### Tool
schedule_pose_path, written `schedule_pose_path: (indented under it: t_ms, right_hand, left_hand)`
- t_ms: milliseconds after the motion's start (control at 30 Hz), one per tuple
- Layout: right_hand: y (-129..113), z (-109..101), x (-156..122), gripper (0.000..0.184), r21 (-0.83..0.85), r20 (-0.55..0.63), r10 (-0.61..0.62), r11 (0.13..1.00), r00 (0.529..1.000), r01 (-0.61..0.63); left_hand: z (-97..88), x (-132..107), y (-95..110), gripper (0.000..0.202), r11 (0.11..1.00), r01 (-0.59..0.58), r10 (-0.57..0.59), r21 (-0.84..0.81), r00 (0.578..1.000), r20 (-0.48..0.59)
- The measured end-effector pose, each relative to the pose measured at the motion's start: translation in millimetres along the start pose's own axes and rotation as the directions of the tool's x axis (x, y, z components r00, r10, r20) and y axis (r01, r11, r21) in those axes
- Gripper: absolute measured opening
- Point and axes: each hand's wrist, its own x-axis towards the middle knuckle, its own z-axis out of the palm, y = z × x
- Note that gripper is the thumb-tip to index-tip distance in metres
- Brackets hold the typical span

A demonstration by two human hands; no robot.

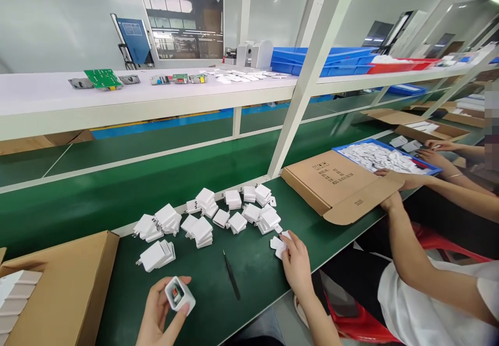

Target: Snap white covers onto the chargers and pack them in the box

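My left hand [159, 312] grips a white charger housing [178, 295] near the table's front edge, its open end with a small circuit part facing up. To the right, my right hand [297, 263] closes on small flat white pieces [279, 244] at the edge of a pile. Several white charger housings [218, 216] lie scattered on the green mat [218, 278] behind both hands. A black pair of tweezers [231, 281] lies on the mat between my hands.
An open cardboard box [62, 289] with white parts stands at the front left. Another cardboard box [339, 184] and a blue tray of white pieces [384, 157] sit at the right, where co-workers' arms [421, 263] reach in. A white shelf [117, 99] with circuit boards runs above.
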Motion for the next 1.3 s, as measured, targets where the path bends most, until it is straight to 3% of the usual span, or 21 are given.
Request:
schedule_pose_path:
  t_ms: [167,300,400,533,633,767,900,1100,1300]
  right_hand:
    - [-68.1,23.7,-36.0,0.049,0.036,0.057,-0.076,0.997,0.995,0.074]
    - [-116.9,45.4,-35.1,0.057,0.103,0.142,-0.176,0.981,0.974,0.162]
    - [-136.9,49.0,-26.1,0.054,0.155,0.169,-0.224,0.968,0.960,0.198]
    - [-146.8,39.2,-15.4,0.041,0.148,0.193,-0.269,0.959,0.943,0.243]
    - [-149.4,34.0,-7.8,0.045,0.158,0.276,-0.362,0.931,0.890,0.329]
    - [-149.4,31.9,5.9,0.045,0.190,0.369,-0.445,0.896,0.816,0.402]
    - [-147.7,28.4,19.2,0.028,0.204,0.407,-0.455,0.891,0.792,0.407]
    - [-149.9,30.9,19.5,0.012,0.228,0.399,-0.419,0.907,0.816,0.354]
    - [-158.3,37.7,14.2,0.020,0.264,0.331,-0.254,0.950,0.909,0.170]
  left_hand:
    - [8.7,0.4,-14.0,0.067,0.998,-0.032,0.036,-0.047,0.996,0.076]
    - [14.2,0.4,-14.5,0.059,0.997,-0.053,0.058,-0.050,0.994,0.090]
    - [14.8,1.0,-14.7,0.056,0.996,-0.087,0.088,-0.015,0.995,0.055]
    - [12.2,0.3,-18.3,0.057,0.992,-0.101,0.096,0.076,0.993,0.061]
    - [13.3,-1.6,-17.2,0.049,0.978,-0.162,0.159,0.130,0.987,0.034]
    - [17.3,-2.9,-13.2,0.037,0.967,-0.235,0.233,0.098,0.972,0.039]
    - [17.5,-0.7,-16.8,0.034,0.963,-0.261,0.254,0.072,0.963,0.095]
    - [16.5,1.2,-13.7,0.032,0.905,-0.400,0.399,0.147,0.916,0.040]
    - [16.1,0.1,-1.3,0.030,0.839,-0.514,0.517,0.180,0.855,0.033]
